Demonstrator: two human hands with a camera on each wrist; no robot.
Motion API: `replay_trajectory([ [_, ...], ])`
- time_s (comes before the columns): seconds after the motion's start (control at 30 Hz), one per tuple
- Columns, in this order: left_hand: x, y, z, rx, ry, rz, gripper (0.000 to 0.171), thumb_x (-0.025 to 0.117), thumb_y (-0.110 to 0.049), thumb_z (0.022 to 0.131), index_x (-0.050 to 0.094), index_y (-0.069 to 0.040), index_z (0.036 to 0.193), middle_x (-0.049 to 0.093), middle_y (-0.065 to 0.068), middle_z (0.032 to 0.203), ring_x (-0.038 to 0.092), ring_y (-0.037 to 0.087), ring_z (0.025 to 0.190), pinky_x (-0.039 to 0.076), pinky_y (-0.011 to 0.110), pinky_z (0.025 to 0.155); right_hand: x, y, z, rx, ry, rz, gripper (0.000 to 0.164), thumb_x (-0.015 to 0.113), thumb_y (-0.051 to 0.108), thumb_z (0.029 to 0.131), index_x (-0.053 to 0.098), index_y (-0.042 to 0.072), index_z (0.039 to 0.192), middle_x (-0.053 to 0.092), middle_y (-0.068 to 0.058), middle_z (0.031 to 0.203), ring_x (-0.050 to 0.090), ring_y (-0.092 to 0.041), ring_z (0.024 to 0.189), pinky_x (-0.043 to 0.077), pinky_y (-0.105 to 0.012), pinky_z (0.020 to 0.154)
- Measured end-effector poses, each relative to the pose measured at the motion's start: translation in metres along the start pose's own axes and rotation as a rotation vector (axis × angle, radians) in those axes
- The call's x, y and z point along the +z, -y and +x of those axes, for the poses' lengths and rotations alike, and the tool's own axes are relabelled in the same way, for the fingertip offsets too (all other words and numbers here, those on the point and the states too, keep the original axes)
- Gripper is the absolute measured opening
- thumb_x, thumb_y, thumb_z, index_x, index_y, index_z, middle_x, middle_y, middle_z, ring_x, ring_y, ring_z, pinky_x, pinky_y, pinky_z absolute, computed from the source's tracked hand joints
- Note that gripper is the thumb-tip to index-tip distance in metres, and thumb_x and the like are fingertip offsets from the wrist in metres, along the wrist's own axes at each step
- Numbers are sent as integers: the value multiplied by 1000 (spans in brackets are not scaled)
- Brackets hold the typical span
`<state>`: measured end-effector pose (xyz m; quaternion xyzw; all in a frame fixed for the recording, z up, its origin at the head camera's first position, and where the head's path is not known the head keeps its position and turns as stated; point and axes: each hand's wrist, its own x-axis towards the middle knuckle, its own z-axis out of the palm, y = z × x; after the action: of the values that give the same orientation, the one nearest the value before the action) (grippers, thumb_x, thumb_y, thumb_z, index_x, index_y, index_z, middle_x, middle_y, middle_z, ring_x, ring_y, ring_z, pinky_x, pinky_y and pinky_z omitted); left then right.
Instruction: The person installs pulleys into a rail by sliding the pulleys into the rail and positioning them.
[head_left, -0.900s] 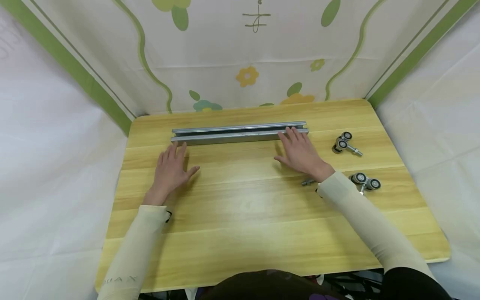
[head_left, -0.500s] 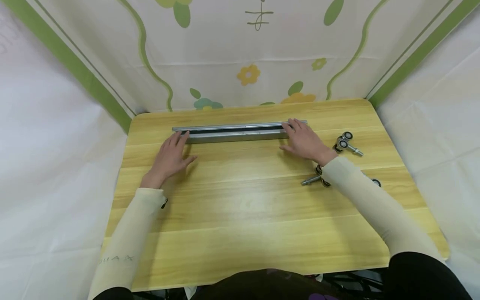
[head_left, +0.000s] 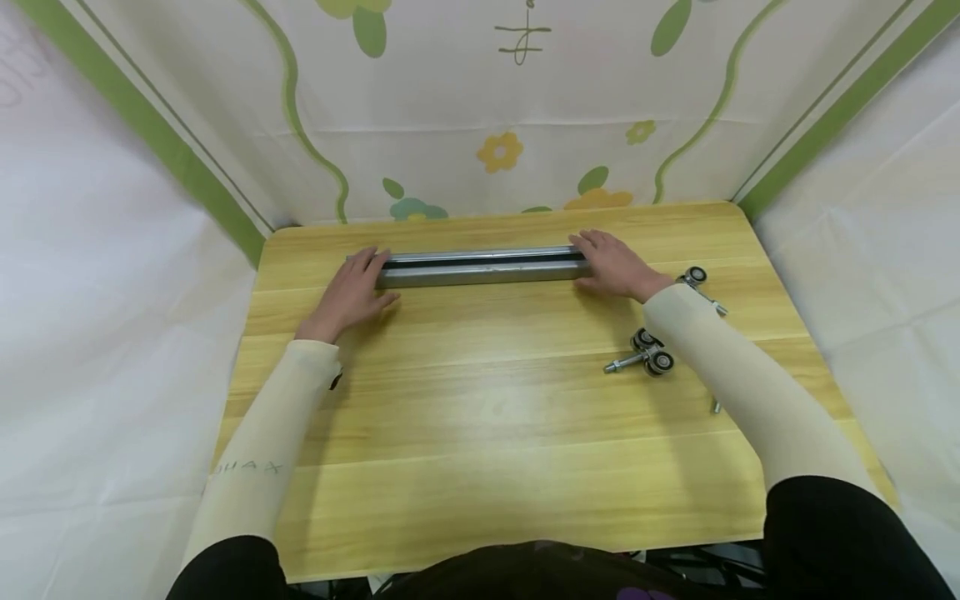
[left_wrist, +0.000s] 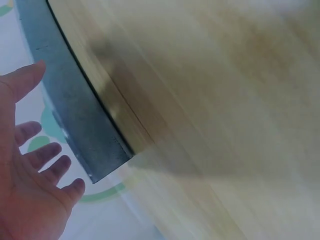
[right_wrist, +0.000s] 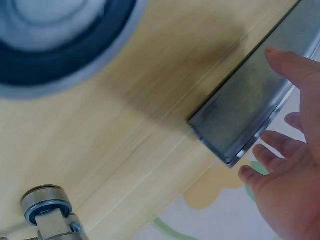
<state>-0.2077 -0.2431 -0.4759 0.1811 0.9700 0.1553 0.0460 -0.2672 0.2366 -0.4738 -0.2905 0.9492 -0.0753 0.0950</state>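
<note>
A long grey metal channel rail with a slot along its top lies across the back of the table. My left hand is over its left end, fingers reaching above the top and thumb on the near side. At the right end my right hand is placed likewise, covering that end in the head view. In the left wrist view the thumb overlaps the rail's front face, with loosely bent fingers beyond the edge. The right wrist view has the right thumb before the rail's face, the other fingers slightly bent.
On the right of the wooden table lies a roller trolley with black-rimmed wheels and a threaded bolt. Another roller trolley is partly behind the right forearm, and a bolt end shows below it. White patterned cloth hangs behind.
Both hands have moved forward from the rail's near side to over its ends, the right one also slightly outward. The rail has stayed nearly in place.
</note>
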Motion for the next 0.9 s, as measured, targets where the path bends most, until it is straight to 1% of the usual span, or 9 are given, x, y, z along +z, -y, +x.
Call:
replay_trajectory([
  [0.17, 2, 4, 8, -18, 48, -6, 82, 64, -38, 91, 25, -5, 155, 23, 27, 158, 18, 44, 144, 12, 56, 119, 0, -5, 1, -2, 30, 0, 86, 72, 30, 86, 28, -3, 152, 38, -32, 148, 35, -47, 135, 27, -57, 114],
  [0.23, 3, 5, 10, -25, 68, -1, 82, 64, -37, 91, 25, -4, 155, 23, 27, 158, 19, 44, 144, 12, 55, 119, 0, -6, 2, -1, 42, -4, 85, 72, 29, 87, 29, -3, 152, 40, -31, 147, 37, -46, 134, 28, -57, 113],
  [0.4, 1, 6, 16, -22, 91, 42, 82, 65, -37, 91, 26, -2, 154, 28, 28, 155, 23, 45, 142, 14, 54, 119, 0, -9, 4, -2, 58, -34, 80, 71, 27, 87, 32, -2, 151, 45, -30, 143, 43, -45, 129, 33, -57, 110],
  [0.53, 0, 7, 20, -23, 113, 59, 82, 65, -36, 91, 26, -3, 154, 32, 26, 153, 26, 44, 141, 15, 53, 119, -3, -9, 7, -1, 77, -38, 78, 71, 24, 87, 34, -2, 150, 48, -29, 139, 46, -45, 126, 37, -57, 107],
  [0.73, -6, 3, 25, -36, 144, 56, 80, 67, -35, 90, 30, -3, 153, 37, 25, 152, 30, 43, 139, 17, 54, 117, -5, -10, 11, 7, 102, -50, 74, 73, 21, 86, 38, -1, 147, 53, -28, 135, 52, -43, 120, 42, -55, 103],
  [0.9, -10, -2, 28, -54, 168, 74, 79, 68, -33, 89, 32, -3, 152, 39, 26, 150, 32, 44, 137, 19, 54, 117, -8, -9, 12, 5, 113, -67, 70, 74, 18, 85, 41, -2, 144, 56, -28, 129, 55, -42, 114, 45, -55, 98],
])
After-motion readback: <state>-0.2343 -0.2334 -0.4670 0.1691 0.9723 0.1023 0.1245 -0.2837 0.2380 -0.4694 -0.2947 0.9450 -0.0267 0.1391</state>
